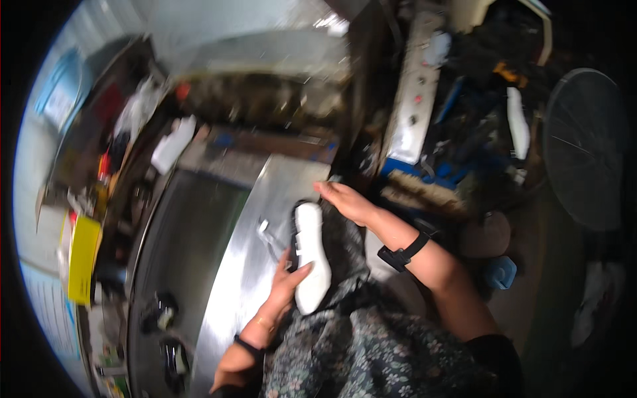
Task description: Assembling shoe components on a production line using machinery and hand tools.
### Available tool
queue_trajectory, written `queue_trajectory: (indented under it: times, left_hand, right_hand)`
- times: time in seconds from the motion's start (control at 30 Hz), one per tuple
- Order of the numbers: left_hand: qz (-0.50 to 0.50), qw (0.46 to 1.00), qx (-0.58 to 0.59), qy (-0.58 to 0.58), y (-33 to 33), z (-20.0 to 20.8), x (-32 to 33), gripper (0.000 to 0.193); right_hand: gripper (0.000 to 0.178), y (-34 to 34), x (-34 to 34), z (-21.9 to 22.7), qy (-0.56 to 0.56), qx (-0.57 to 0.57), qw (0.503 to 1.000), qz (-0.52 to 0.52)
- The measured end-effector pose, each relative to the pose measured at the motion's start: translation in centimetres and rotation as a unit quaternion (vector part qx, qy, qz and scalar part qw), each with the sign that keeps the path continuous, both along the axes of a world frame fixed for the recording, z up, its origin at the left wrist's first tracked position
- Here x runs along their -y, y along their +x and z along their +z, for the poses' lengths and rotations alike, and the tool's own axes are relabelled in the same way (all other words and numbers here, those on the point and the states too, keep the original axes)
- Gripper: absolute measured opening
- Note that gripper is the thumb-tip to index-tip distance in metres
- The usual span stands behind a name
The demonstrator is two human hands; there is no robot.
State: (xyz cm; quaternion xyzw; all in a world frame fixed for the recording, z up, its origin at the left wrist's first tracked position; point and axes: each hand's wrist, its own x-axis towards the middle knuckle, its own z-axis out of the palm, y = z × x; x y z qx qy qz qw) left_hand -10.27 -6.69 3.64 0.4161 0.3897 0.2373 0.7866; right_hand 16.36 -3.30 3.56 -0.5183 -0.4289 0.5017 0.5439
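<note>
My left hand (286, 285) is closed around a dark shoe (309, 255), its thumb lying on the white sole. That sole faces up, and a dark edge shows along its left side. The shoe is above the right edge of a shiny metal table (232, 265). My right hand (342, 199) is just beyond the shoe's far end, apart from it, with fingers stretched toward the table's far corner. Motion blur softens its fingertips, and I see nothing held there. A small whitish strip (265, 229) lies on the metal left of the shoe.
Left of the table runs a dark conveyor belt (192, 219) carrying dark shoes (174, 361) at its near end. A white shoe-shaped piece (174, 144) lies beyond it. A yellow box (84, 259) stands far left. On the right are a control panel (415, 93) and a round fan guard (587, 149).
</note>
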Motion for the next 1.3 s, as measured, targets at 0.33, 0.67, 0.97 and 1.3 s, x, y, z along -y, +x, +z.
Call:
queue_trajectory:
  times: [0.33, 0.67, 0.97, 1.3]
  left_hand:
    - [-0.116, 0.654, -0.513, 0.544, -9.6, -5.3, 0.7, 0.107]
    - [-0.103, 0.861, -0.134, 0.479, -0.2, 3.7, 1.9, 0.044]
    - [0.056, 0.973, 0.22, 0.038, 9.6, 5.2, -0.2, 0.056]
    - [-0.246, 0.851, -0.086, 0.456, 0.0, 5.9, 0.5, 0.071]
  right_hand:
    - [0.063, 31.6, 16.5, 19.1, -0.144, 0.725, 0.537, -0.406]
    - [0.061, 28.0, 20.8, 13.7, 0.111, 0.666, 0.573, -0.465]
    - [0.118, -4.5, 16.7, 7.0, 0.214, 0.239, 0.943, -0.085]
    - [0.061, -2.5, 18.8, 2.8, -0.198, -0.157, 0.952, 0.173]
